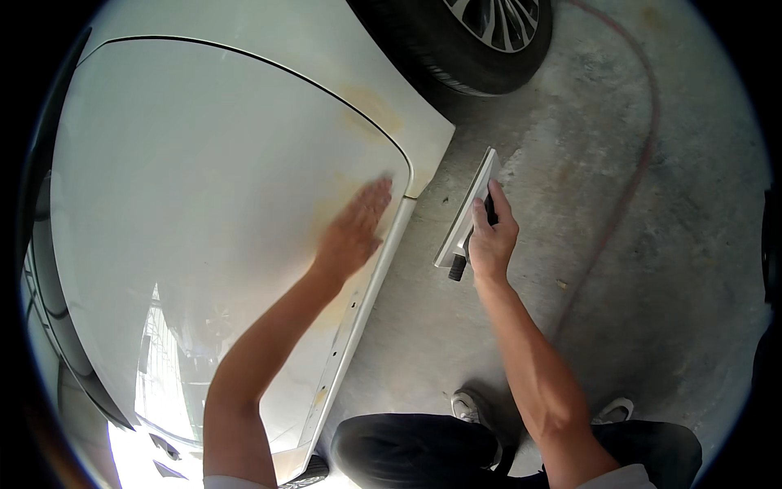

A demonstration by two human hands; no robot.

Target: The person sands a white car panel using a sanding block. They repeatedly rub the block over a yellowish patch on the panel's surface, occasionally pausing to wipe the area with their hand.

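Observation:
My left hand (352,231) lies flat on the lower part of a white car door (204,171), fingers stretched out and slightly blurred. Beneath and around it, the paint shows dull, yellowish-tan patches close to the door's edge. To the right, over the floor, my right hand (495,240) grips the dark handle of a long, flat sanding block (481,181). The block is held tilted, apart from the car, and a black ribbed stub (458,268) sticks out at its near end.
A car wheel with a black tire (489,69) stands at the top. A reddish hose (648,151) curves across the concrete floor (586,106) on the right. The car's sill (371,285) runs beside my left arm. My knees and shoes (470,405) are at the bottom.

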